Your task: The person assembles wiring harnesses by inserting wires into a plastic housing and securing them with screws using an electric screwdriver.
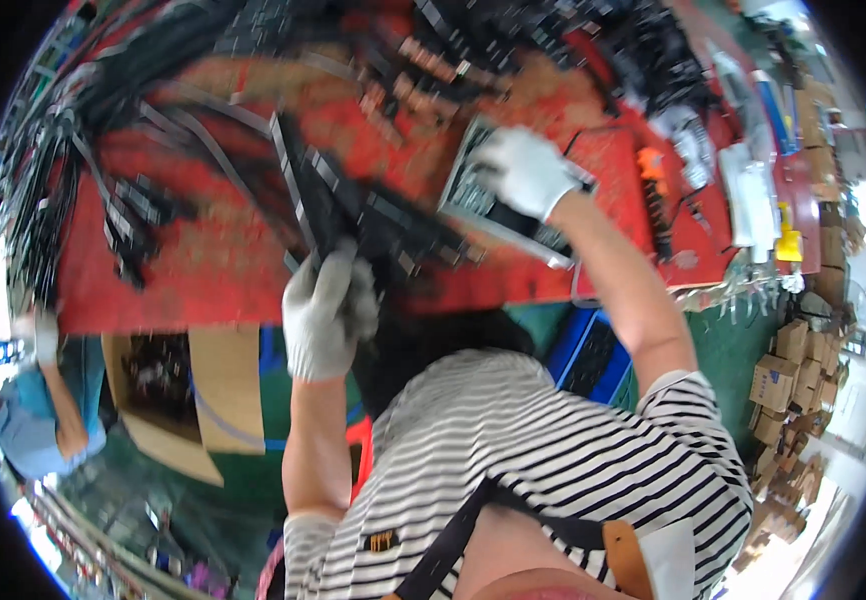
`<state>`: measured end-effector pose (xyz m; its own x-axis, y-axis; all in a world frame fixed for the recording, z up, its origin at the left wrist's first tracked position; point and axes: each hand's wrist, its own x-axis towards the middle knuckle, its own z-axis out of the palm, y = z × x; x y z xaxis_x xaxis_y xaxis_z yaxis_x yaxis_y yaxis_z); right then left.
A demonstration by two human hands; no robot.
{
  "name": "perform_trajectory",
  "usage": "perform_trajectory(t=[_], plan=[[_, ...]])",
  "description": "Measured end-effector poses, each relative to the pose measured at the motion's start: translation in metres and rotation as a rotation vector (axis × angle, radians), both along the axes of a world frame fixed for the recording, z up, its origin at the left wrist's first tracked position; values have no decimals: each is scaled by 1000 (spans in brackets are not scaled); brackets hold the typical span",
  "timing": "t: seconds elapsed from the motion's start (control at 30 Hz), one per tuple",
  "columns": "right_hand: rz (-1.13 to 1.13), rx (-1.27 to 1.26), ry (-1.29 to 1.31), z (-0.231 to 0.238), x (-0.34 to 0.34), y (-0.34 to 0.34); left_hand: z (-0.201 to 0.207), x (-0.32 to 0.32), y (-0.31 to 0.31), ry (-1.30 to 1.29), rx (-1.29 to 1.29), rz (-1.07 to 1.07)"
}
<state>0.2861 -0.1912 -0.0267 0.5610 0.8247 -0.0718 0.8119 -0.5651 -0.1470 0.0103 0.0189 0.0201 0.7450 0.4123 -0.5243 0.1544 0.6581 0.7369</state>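
Observation:
My left hand, in a white glove, is closed around a long black bar-shaped piece at the table's near edge. The bar points up and away from me, and motion blur hides its exact kind. More dark strips lie just right of it. To the right, my white-gloved right hand reaches over a shallow grey metal tray. Small metallic parts lie in the tray, too blurred to name. The fingers of this hand point down into the tray, and their tips are smeared.
Bundles of black cables hang at the left of the red table. Copper-coloured pieces lie at the back. An orange-handled tool is right of the tray. A cardboard box stands below left; another person's gloved hand is at far left.

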Motion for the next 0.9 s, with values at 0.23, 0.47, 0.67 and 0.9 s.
perform_trajectory(t=[0.23,0.47,0.67,0.9], plan=[[19,65,117,-6,-2,-6,-9,-8,-3,-79,-59,-10],[38,114,-54,-3,-10,-4,-6,-4,-6,-76,-58,-28],[113,105,-57,-2,-14,4,-3,-7,-2,-45,-63,-8],[119,99,10,14,-16,7,8,-8,-1,-47,-10,-106]])
